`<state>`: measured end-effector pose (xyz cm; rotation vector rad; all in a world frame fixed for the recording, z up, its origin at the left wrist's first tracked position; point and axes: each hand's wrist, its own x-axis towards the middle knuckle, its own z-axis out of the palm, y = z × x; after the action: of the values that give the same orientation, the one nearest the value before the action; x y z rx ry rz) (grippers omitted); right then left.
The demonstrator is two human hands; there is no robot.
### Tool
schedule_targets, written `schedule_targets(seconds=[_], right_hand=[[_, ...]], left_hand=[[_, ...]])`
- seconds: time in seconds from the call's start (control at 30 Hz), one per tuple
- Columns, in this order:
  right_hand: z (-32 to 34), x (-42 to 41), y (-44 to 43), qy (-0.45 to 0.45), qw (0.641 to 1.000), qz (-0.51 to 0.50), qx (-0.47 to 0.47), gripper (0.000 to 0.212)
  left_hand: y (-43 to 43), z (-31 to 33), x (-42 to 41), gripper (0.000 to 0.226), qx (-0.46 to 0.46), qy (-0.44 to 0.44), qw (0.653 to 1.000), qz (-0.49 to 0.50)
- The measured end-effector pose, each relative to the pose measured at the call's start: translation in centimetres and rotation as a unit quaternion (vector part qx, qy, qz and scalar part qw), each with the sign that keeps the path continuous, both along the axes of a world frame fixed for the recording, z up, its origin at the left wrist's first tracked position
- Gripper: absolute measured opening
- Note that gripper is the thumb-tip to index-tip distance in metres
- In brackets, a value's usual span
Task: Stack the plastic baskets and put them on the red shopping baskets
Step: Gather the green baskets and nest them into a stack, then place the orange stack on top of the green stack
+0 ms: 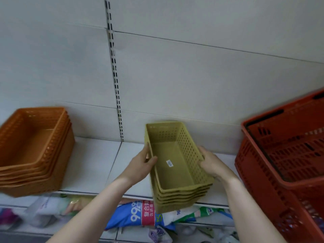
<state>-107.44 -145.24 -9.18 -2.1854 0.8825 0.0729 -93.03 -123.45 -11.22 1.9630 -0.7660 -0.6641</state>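
Packaged goods (pixel 140 216) lie below the white shelf (pixel 91 165).

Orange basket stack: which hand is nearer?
Left. The left hand grips the near side of the yellow basket stack, with bare shelf between it and the orange basket stack. The right hand holds the yellow stack's far side.

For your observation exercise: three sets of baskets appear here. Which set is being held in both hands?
The olive-green stack in the middle; the left hand and right hand grip its long sides. The orange stack and red shopping baskets are untouched.
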Motion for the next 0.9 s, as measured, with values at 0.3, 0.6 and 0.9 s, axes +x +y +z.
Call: schedule_targets(seconds=[0.3, 0.6, 0.9], right_hand=[[0.0, 10.7, -0.8, -0.009, 0.966, 0.029, -0.257, 0.055], [-0.6, 12.3, -0.6, 0.057, 0.942, 0.075, -0.323, 0.055], [1.1, 13.9, 13.6, -0.228, 0.926, 0.076, -0.292, 0.042]], left_hand=[[2.9, -2.1, 2.5, 0.087, 0.082, -0.195, 0.969, 0.13], [5.2, -2.0, 5.4, 0.065, 0.151, -0.304, 0.94, 0.046], [18.6, -1.4, 11.5, 0.075, 0.309, -0.377, 0.84, 0.235]])
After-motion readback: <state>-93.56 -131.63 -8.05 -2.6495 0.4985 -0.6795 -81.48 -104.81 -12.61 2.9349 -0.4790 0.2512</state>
